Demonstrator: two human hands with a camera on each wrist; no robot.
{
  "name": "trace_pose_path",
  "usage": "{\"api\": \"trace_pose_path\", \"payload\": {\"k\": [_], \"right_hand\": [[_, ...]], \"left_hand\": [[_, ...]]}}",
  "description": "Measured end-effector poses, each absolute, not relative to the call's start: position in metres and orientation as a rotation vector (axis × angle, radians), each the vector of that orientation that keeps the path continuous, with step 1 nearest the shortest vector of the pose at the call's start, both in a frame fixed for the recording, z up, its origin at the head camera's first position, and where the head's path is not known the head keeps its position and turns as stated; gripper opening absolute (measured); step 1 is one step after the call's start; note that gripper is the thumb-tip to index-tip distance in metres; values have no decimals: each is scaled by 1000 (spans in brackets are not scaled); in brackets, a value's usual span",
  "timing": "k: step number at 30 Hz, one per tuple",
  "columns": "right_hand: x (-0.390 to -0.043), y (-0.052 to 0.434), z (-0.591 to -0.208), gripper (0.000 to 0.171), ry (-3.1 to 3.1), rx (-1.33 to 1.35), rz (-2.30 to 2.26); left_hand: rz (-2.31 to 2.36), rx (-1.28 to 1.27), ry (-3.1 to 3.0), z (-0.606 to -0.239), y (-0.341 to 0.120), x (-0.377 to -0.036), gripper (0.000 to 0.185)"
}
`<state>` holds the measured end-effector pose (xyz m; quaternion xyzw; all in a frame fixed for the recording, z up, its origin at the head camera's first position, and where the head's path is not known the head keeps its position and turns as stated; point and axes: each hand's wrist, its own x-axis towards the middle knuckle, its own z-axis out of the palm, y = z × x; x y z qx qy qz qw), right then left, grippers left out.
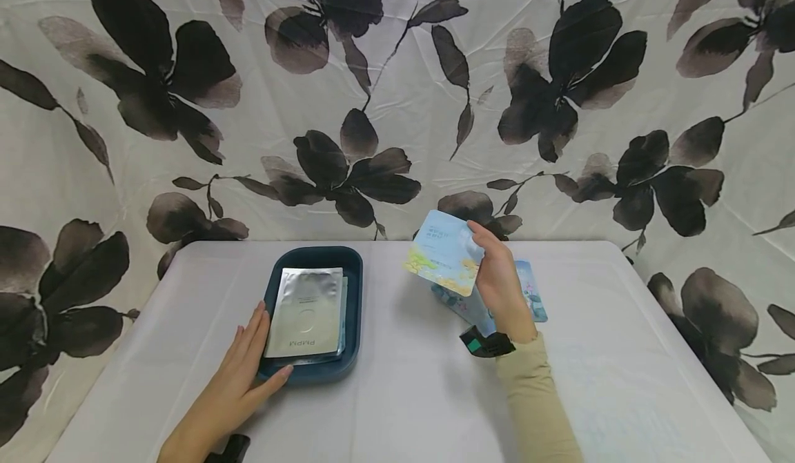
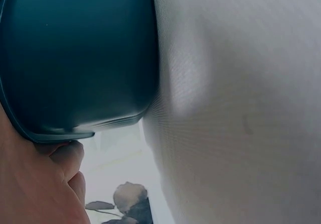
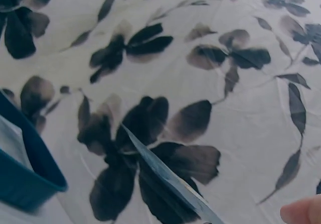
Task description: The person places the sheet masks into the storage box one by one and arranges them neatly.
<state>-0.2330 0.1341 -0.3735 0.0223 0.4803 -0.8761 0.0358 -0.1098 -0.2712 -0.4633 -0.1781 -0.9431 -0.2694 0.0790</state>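
A dark teal tray (image 1: 354, 311) sits on the white-covered table (image 1: 404, 394), left of centre, with silver sachets (image 1: 307, 311) stacked inside. My left hand (image 1: 257, 352) lies flat against the tray's near left corner, fingers straight along its side and thumb on the front rim. In the left wrist view the tray wall (image 2: 75, 58) fills the top left above that hand (image 2: 35, 184). My right hand (image 1: 487, 263) holds a light blue sachet (image 1: 444, 250) raised above the table, thumb on its right edge. The right wrist view shows that sachet edge-on (image 3: 170, 179).
More blue sachets (image 1: 531, 297) lie on the table under and behind my right hand. A black band (image 1: 487, 344) is on the right wrist. A white cloth with dark flowers (image 1: 397, 104) hangs behind the table. The table's edges show at left and right.
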Motion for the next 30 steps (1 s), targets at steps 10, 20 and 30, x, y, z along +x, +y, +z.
{"api": "trace_pose_path", "payload": {"k": [10,20,30], "right_hand": [[-233,99,-378,58,1310,-81,-2609],[-241,52,-386,61,1163,-183,-2457],[-249,3,-397,59,1238,-150,-2269]], "left_hand": [[-814,-525,-2831,-463,-270,-110,98],[-807,-545,-2816,-465,-270,-109,98],[-787,-556,-2801,-464,-271,-108,98]]}}
